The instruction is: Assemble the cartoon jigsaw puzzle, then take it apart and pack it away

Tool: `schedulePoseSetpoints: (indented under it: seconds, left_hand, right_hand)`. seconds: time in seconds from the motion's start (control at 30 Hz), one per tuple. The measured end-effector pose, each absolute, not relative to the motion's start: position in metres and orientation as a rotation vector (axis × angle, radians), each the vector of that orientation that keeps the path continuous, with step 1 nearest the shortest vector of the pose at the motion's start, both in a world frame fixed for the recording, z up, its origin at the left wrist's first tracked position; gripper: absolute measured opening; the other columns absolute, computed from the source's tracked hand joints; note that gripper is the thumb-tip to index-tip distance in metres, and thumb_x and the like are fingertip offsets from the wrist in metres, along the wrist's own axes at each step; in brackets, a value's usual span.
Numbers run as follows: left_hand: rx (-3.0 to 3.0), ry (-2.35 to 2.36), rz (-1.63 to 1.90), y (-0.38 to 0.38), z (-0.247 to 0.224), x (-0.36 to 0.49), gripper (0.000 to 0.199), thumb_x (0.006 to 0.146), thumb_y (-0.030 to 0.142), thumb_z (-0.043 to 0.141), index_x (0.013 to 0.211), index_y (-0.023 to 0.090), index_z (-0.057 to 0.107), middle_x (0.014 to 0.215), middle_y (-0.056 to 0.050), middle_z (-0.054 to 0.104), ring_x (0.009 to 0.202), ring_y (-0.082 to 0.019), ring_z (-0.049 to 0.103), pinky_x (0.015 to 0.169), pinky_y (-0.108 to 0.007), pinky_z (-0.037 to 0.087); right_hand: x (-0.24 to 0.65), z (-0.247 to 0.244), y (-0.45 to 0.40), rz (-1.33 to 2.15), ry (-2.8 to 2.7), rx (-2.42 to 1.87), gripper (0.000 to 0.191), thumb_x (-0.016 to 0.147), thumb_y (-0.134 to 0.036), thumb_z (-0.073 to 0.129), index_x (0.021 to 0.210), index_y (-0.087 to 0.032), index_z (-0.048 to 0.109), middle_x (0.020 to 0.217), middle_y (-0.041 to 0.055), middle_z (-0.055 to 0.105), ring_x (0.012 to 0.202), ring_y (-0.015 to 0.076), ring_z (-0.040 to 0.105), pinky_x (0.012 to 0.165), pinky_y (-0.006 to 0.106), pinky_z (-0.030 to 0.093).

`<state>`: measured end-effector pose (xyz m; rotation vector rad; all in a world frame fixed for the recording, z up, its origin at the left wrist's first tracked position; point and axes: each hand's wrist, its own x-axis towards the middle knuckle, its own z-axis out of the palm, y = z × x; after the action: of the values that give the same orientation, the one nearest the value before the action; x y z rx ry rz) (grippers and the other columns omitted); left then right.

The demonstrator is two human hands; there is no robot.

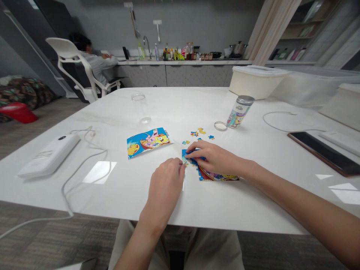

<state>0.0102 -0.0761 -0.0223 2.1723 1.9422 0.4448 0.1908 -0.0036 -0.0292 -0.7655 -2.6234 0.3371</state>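
Note:
A partly joined cartoon jigsaw puzzle (pixel 219 177) lies on the white table in front of me. My right hand (pixel 215 157) reaches over it from the right, its thumb and fingers pinched on a blue puzzle piece (pixel 184 152) at the upper left corner. My left hand (pixel 165 183) rests curled beside the puzzle's left edge, thumb and forefinger together; what they hold, if anything, is hidden. Several loose puzzle pieces (pixel 201 131) are scattered beyond my right hand. To the left, a slightly bent picture card (pixel 149 142) shows the cartoon scene.
A cartoon-printed tin (pixel 239 112) stands at the right beside a metal ring (pixel 220 126). A clear cylinder (pixel 140 108) stands farther back. At left are a white power strip (pixel 50 155) and cables; at right, a dark phone (pixel 323 152). A person sits in a chair (pixel 73 67) behind.

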Motion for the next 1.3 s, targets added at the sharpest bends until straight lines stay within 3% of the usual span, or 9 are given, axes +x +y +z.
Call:
schedulePoseSetpoints:
  seconds: [1.0, 1.3]
  left_hand:
    - [2.206, 1.943, 0.509, -0.076, -0.029, 0.016, 0.02, 0.094, 0.018, 0.048, 0.085, 0.017, 0.066, 0.082, -0.006, 0.071, 0.075, -0.022, 0.064, 0.064, -0.03, 0.041]
    - [2.076, 1.907, 0.649, -0.076, -0.028, -0.002, 0.018, 0.088, 0.018, 0.054, 0.088, 0.019, 0.072, 0.068, -0.001, 0.068, 0.061, -0.018, 0.061, 0.065, -0.029, 0.043]
  right_hand:
    - [0.19, -0.029, -0.002, 0.298, -2.642, -0.772, 0.039, 0.084, -0.004, 0.045, 0.104, -0.022, 0.073, 0.114, 0.0075, 0.067, 0.103, 0.0202, 0.061, 0.092, 0.039, 0.051]
    - [0.19, -0.028, -0.002, 0.281, -2.684, -0.776, 0.04, 0.083, -0.003, 0.043, 0.105, -0.019, 0.073, 0.12, 0.0095, 0.066, 0.108, 0.0217, 0.061, 0.096, 0.041, 0.049]
